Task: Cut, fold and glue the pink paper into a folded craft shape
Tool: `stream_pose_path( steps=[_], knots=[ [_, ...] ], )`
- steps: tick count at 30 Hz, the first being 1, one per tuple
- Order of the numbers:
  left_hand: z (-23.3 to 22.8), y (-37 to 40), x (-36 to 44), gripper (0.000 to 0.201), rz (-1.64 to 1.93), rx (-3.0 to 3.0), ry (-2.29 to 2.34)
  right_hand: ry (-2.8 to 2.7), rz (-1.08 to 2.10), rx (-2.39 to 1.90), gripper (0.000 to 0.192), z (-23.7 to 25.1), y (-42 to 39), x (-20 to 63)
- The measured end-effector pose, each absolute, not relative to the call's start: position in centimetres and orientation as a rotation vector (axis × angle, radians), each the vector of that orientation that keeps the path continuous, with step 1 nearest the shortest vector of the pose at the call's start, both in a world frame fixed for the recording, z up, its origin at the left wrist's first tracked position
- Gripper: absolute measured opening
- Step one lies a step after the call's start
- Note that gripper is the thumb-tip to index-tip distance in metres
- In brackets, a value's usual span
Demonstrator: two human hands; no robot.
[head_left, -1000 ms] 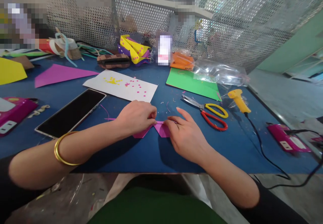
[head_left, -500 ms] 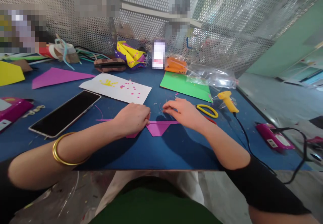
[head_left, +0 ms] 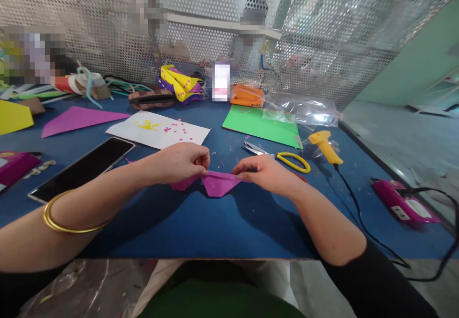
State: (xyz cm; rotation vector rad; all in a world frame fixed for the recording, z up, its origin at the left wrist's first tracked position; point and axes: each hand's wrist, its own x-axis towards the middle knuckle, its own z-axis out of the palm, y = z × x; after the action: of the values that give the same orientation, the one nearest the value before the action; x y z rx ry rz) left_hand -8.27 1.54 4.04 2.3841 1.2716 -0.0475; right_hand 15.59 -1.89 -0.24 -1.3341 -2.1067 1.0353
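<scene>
Lifted off the blue worktop (head_left: 215, 222) since a moment ago, my folded magenta paper (head_left: 218, 183) hangs pinched between left hand (head_left: 179, 162) and right hand (head_left: 267, 173). I judge an uneven pull could tear its crease.

On my left wrist: two thin gold bangles (head_left: 60, 215). Black sleeves (head_left: 387, 284) on both upper arms. Green garment (head_left: 222, 299) over my lap.

Blue counter (head_left: 201, 227) carries: phone (head_left: 81, 169) at 9 o'clock, white sheet (head_left: 158, 130) at 11, green sheet (head_left: 261, 126) and scissors (head_left: 283, 157) at 1, glue gun (head_left: 324, 145) at 2.
</scene>
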Motion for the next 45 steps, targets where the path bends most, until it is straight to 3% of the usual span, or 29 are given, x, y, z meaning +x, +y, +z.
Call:
stream_pose_path(
  steps=[8,16,24,31,37,45],
  knots=[
    [3.6,2.2,-7.4,0.030,-0.031,2.249,1.170,-1.954,0.958,-1.409,0.012,-0.2,-1.9,15.7],
    [3.1,1.5,-7.7,0.028,0.047,2.089,1.236,-2.021,0.918,-1.380,0.013,0.3,-2.1,15.7],
    [3.1,0.4,-7.3,0.028,0.077,2.114,1.239,-2.288,0.446,-1.315,0.008,0.5,-3.3,13.4],
    [4.0,1.0,-8.3,0.043,0.271,2.249,1.272,-2.187,0.554,-1.441,0.021,0.5,-2.9,14.3],
    [3.7,0.7,-8.5,0.027,0.239,2.307,1.275,-2.181,0.562,-1.498,0.022,0.8,-2.8,14.9],
    [2.8,0.0,-7.8,0.028,0.319,2.392,1.172,-2.262,0.283,-1.398,0.007,0.6,-3.8,13.5]
  ],
)
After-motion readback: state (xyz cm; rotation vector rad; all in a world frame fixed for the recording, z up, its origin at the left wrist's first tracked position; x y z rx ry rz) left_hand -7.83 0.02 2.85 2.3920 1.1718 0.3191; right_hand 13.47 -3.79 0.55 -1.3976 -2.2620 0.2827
